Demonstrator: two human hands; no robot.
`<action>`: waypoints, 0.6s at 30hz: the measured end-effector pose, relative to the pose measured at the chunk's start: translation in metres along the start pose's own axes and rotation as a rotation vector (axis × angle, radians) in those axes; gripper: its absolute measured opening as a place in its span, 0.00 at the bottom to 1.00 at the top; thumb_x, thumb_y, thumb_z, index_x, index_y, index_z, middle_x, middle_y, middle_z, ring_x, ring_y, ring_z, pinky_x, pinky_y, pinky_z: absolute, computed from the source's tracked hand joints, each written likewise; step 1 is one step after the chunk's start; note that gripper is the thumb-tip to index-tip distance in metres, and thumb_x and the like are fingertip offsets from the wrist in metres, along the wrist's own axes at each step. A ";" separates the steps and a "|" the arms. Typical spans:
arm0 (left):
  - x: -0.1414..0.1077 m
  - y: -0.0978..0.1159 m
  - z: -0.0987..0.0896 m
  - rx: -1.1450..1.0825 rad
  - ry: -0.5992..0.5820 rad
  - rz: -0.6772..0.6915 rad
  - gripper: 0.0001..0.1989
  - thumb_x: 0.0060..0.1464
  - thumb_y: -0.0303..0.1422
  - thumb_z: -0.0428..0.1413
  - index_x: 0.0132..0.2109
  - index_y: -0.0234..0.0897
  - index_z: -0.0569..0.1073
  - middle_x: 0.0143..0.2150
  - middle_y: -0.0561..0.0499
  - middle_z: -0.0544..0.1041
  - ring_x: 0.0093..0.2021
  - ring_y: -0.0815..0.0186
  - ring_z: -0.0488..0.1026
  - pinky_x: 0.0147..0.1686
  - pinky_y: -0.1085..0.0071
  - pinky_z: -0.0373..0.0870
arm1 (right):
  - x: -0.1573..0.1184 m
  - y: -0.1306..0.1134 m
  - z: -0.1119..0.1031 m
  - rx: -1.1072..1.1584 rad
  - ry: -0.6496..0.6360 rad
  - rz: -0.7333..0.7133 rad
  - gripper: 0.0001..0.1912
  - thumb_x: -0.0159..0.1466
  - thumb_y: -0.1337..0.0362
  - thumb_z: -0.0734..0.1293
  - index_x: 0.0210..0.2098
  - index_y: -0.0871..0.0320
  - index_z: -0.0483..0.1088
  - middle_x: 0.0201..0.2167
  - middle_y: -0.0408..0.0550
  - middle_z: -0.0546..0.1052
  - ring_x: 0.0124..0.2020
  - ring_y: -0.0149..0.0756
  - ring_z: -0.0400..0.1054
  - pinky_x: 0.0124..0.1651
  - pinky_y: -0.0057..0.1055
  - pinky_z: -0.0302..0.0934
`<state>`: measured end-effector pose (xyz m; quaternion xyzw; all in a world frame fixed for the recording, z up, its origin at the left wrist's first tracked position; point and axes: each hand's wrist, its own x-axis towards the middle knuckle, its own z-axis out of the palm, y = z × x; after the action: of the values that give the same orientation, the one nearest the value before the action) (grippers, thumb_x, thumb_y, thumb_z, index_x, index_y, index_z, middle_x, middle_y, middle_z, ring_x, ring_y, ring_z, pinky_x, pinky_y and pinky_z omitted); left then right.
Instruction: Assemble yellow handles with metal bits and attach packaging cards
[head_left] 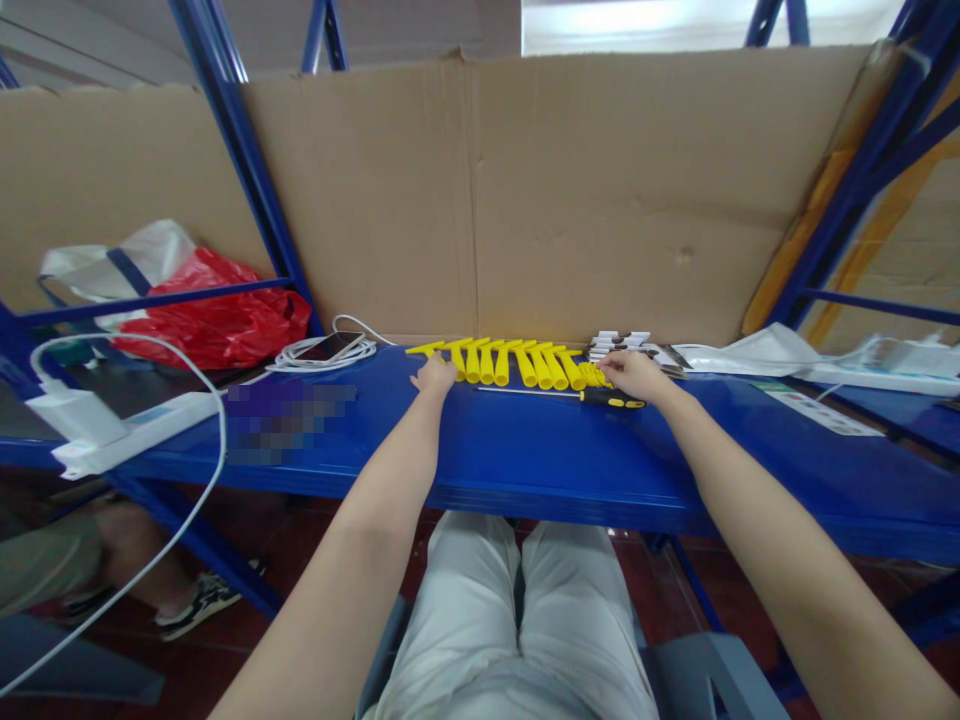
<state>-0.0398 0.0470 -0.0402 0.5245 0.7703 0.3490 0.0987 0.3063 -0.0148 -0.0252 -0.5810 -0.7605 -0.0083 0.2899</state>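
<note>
A row of yellow plastic T-shaped handles [501, 367] with round hollow ends lies along the back of the blue table. At the row's left end, my left hand [435, 374] has its fingers closed on the leftmost handle, partly covering it. My right hand [634, 374] reaches the other end, its fingers pinched at a cluster of small yellow parts [592, 375]; the fingertips hide just what they grip. In front of the row lies a screwdriver [611, 398] with a black and yellow grip, its shaft pointing left.
Behind my right hand are white-and-black packets [621, 342]. Power strips [142, 430] with cables sit left and right, a coiled white cable [322, 352] and red bag [225, 310] at the left. Cardboard [600, 200] walls the back. Another person's leg [139, 555] shows below left.
</note>
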 end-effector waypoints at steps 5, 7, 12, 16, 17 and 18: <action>-0.005 0.003 -0.006 -0.008 0.037 -0.021 0.19 0.56 0.32 0.56 0.55 0.39 0.74 0.54 0.39 0.78 0.59 0.50 0.72 0.56 0.55 0.66 | 0.000 0.000 0.001 0.017 0.006 -0.011 0.13 0.59 0.69 0.61 0.36 0.61 0.78 0.24 0.48 0.77 0.28 0.35 0.70 0.35 0.28 0.63; -0.008 0.003 -0.008 -0.003 0.063 -0.020 0.18 0.56 0.32 0.56 0.54 0.39 0.74 0.54 0.39 0.78 0.59 0.49 0.72 0.56 0.54 0.66 | 0.000 -0.001 0.001 0.016 -0.003 -0.002 0.13 0.60 0.68 0.61 0.35 0.61 0.78 0.23 0.47 0.77 0.28 0.35 0.70 0.35 0.28 0.63; -0.007 0.003 -0.007 -0.030 0.069 -0.021 0.20 0.54 0.29 0.59 0.55 0.37 0.73 0.57 0.37 0.76 0.60 0.49 0.71 0.56 0.57 0.68 | 0.000 -0.002 0.000 -0.012 -0.021 0.023 0.13 0.60 0.68 0.61 0.36 0.61 0.78 0.24 0.48 0.77 0.28 0.35 0.70 0.35 0.28 0.63; -0.004 0.005 -0.006 -0.108 0.071 -0.028 0.24 0.53 0.25 0.59 0.58 0.33 0.71 0.58 0.35 0.75 0.60 0.52 0.72 0.57 0.63 0.68 | -0.001 -0.004 -0.002 -0.034 -0.016 0.028 0.13 0.60 0.68 0.61 0.37 0.60 0.78 0.25 0.47 0.77 0.28 0.35 0.70 0.36 0.28 0.63; -0.003 0.005 -0.006 -0.130 0.077 -0.035 0.24 0.53 0.25 0.59 0.58 0.33 0.71 0.58 0.35 0.74 0.60 0.53 0.72 0.57 0.64 0.68 | -0.001 -0.005 -0.002 -0.035 -0.020 0.033 0.13 0.60 0.68 0.61 0.37 0.61 0.78 0.25 0.47 0.77 0.28 0.35 0.70 0.36 0.28 0.63; -0.002 0.005 -0.005 -0.149 0.084 -0.045 0.24 0.53 0.24 0.59 0.58 0.33 0.71 0.58 0.35 0.74 0.60 0.53 0.72 0.57 0.64 0.69 | -0.001 -0.005 -0.002 -0.034 -0.024 0.037 0.13 0.60 0.68 0.61 0.37 0.61 0.78 0.24 0.47 0.77 0.27 0.35 0.70 0.36 0.28 0.63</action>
<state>-0.0379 0.0440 -0.0336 0.4833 0.7571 0.4247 0.1129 0.3031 -0.0182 -0.0225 -0.6000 -0.7527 -0.0089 0.2708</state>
